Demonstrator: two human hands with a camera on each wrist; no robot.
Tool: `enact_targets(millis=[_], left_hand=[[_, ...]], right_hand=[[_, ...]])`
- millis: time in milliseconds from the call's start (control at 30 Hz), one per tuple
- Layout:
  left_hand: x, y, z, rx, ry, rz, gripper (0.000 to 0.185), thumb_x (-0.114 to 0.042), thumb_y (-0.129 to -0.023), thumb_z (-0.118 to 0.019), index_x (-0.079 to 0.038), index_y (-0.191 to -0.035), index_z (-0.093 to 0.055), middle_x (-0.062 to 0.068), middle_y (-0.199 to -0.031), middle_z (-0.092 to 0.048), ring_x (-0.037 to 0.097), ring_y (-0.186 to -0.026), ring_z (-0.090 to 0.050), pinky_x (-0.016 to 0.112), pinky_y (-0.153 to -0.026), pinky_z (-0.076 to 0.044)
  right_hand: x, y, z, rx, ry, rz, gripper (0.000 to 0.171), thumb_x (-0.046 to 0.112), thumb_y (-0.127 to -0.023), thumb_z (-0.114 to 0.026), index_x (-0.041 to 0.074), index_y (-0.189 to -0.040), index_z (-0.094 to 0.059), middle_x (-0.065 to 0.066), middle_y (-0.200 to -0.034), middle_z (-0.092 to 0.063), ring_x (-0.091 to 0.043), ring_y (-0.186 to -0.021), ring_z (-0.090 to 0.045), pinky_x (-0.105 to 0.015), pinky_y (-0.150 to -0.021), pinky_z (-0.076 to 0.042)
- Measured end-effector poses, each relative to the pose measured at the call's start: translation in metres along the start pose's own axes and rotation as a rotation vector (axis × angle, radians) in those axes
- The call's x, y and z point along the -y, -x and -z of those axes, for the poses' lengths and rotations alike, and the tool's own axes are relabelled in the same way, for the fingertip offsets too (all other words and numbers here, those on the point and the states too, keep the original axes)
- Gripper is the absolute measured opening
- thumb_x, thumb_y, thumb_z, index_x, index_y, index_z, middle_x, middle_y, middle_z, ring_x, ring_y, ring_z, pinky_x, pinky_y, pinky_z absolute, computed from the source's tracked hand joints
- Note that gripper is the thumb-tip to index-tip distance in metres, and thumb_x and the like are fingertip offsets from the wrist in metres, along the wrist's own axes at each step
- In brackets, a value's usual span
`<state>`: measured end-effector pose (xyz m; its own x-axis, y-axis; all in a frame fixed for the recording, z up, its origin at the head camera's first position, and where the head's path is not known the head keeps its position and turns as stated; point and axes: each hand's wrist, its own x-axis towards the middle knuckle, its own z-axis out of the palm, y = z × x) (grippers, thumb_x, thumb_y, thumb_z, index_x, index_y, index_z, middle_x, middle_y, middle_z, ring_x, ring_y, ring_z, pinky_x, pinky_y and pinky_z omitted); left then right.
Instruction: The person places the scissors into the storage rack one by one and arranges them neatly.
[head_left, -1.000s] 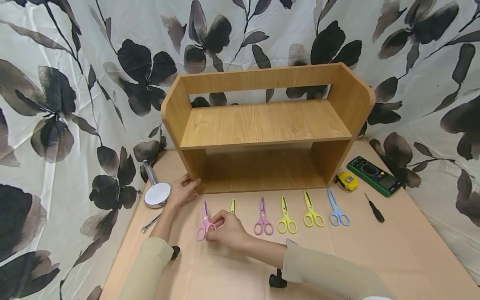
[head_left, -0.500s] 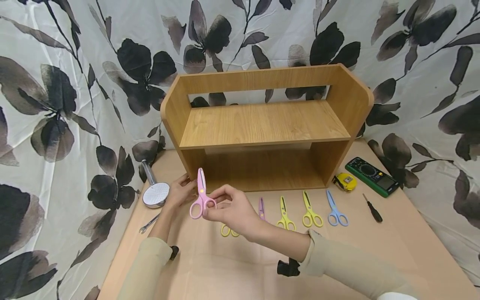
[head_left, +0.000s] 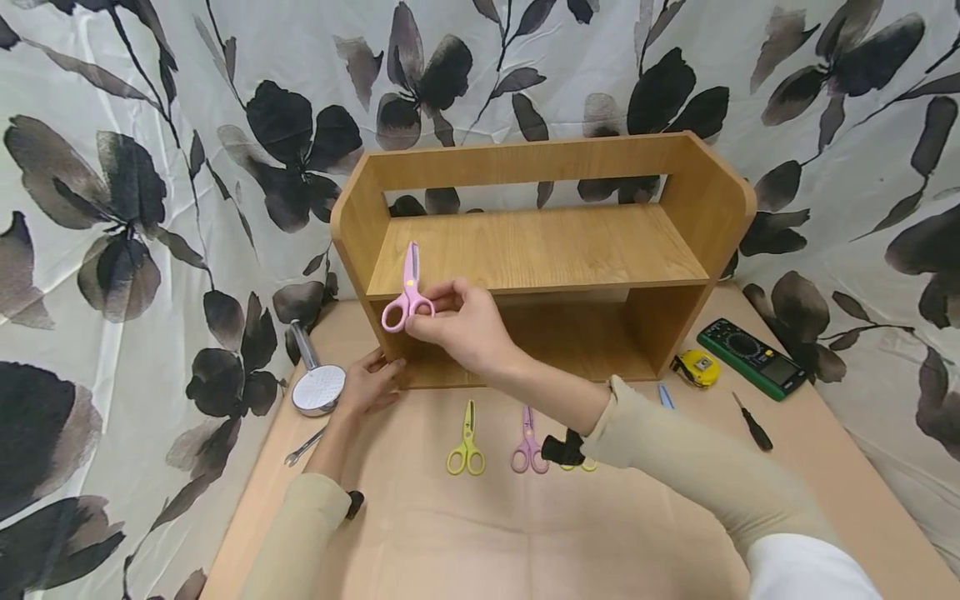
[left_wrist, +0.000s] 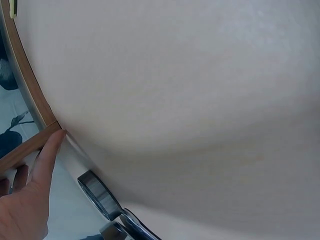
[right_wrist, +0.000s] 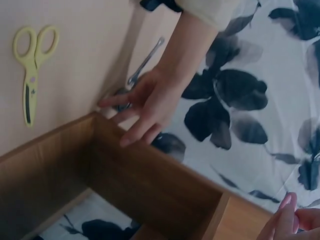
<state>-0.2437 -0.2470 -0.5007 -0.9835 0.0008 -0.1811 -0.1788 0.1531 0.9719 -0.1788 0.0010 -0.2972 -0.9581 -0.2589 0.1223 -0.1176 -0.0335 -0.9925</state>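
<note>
My right hand (head_left: 474, 327) pinches one ring handle of pink scissors (head_left: 410, 287), raised upright with the blade pointing up. They overlap the left part of the wooden shelf unit's (head_left: 540, 246) upper board in the head view. The left hand (head_left: 367, 385) rests with its fingers at the unit's lower left front corner; the left wrist view shows a straight finger (left_wrist: 47, 160) along the board edge. Before the unit lie yellow scissors (head_left: 468, 435) and another pink pair (head_left: 528, 433). My right forearm mostly hides a yellow pair (head_left: 589, 465) and blue scissors (head_left: 665, 396).
Left of the unit are a shower head (head_left: 318, 388) and a wrench (head_left: 304, 447). To its right lie a yellow tape measure (head_left: 696, 367), a green-edged multimeter (head_left: 752, 357) and a screwdriver (head_left: 754, 425). A floral curtain (head_left: 150, 350) hangs behind and beside the table.
The right hand has lifted the pink scissors off the table's left end and carried them up in front of the shelf unit. The left hand has stayed at the corner.
</note>
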Motion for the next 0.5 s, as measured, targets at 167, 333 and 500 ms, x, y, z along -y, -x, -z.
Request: enact_targets(millis=[167, 333, 500], left_hand=[[0.001, 0.001, -0.001, -0.001, 0.012, -0.003, 0.065, -0.020, -0.102, -0.067, -0.013, -0.161, -0.040, 0.022, -0.158, -0.048, 0.043, -0.133, -0.056, 0.061, -0.097, -0.056], [0.000, 0.002, -0.001, 0.015, 0.012, -0.008, 0.065, -0.021, -0.103, -0.066, -0.015, -0.161, -0.039, 0.020, -0.160, -0.046, 0.043, -0.135, -0.055, 0.061, -0.099, -0.055], [-0.005, 0.005, -0.001, 0.019, 0.029, 0.015, 0.065, -0.019, -0.103, -0.066, -0.014, -0.162, -0.038, 0.020, -0.161, -0.045, 0.045, -0.136, -0.053, 0.064, -0.103, -0.051]], right_hand=[[0.004, -0.035, -0.002, -0.045, 0.093, 0.009, 0.031, 0.006, -0.085, -0.076, 0.001, -0.114, -0.064, -0.005, -0.095, -0.062, -0.011, -0.083, -0.062, -0.019, -0.068, -0.052], [0.008, -0.066, -0.006, -0.040, 0.167, -0.041, 0.031, 0.003, -0.086, -0.073, -0.001, -0.114, -0.062, -0.006, -0.097, -0.062, -0.013, -0.081, -0.061, -0.019, -0.064, -0.050], [0.011, -0.089, -0.010, -0.014, 0.175, -0.114, 0.031, 0.001, -0.088, -0.073, -0.004, -0.115, -0.060, -0.011, -0.102, -0.067, -0.018, -0.086, -0.073, -0.023, -0.075, -0.061]])
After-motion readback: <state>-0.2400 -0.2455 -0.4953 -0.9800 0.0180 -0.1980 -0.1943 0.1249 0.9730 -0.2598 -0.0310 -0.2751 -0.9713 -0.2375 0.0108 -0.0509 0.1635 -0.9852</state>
